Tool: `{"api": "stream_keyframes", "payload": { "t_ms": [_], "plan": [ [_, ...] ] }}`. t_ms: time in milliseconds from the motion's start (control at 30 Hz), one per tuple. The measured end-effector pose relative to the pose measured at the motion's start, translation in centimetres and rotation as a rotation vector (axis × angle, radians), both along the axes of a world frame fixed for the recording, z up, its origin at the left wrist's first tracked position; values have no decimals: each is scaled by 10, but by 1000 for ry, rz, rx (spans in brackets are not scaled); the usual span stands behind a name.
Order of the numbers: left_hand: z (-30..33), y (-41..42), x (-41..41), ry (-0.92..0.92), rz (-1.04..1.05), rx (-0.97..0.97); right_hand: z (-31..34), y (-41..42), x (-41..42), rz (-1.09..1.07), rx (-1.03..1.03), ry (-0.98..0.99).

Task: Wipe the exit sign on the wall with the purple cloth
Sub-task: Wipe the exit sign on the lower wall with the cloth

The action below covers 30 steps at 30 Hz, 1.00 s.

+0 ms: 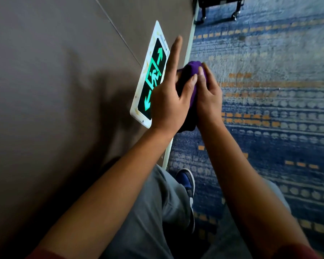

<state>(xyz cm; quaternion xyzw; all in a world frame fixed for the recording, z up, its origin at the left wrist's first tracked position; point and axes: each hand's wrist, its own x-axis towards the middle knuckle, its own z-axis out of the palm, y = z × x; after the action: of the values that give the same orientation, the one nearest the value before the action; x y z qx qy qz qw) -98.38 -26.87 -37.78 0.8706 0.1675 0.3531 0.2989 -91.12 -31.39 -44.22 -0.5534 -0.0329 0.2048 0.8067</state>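
Grey trouser legs (157,212) fill the lower middle, with a blue shoe (186,186) on the patterned blue carpet (269,109). Leftmost stands the brown wall (54,81), carrying the white-framed exit sign (153,75) low down, just above the skirting strip. Next, the left hand (168,103) overlaps the sign's lower edge, index finger stretched straight, thumb pressed against the bunched purple cloth (190,81). Right of that, the right hand (209,98) curls its fingers round the cloth, apart from the sign.
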Motion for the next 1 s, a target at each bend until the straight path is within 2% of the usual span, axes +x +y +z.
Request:
{"api": "stream_keyframes", "payload": {
  "t_ms": [133,300,333,467,600,700,800,900,1000],
  "plan": [
    [11,18,4,-108,16,8,-10,3,14,-20,20,-10],
    [36,64,6,71,129,380,-33,4,16,-24,66,-36],
    [36,73,12,115,123,407,-40,3,19,-44,61,-34],
    [49,97,16,354,223,541,-50,23,19,-9,128,-7],
    [77,119,38,782,207,920,-51,31,17,27,150,65],
    [91,137,67,1021,248,1182,-57,36,24,56,127,36],
    [102,164,82,1108,344,1288,-66,41,18,59,96,-47],
    [100,172,76,1263,400,1480,-71,46,10,84,137,-81],
    [95,174,72,1360,353,1633,-70,58,10,54,105,-156]
  ]
}}
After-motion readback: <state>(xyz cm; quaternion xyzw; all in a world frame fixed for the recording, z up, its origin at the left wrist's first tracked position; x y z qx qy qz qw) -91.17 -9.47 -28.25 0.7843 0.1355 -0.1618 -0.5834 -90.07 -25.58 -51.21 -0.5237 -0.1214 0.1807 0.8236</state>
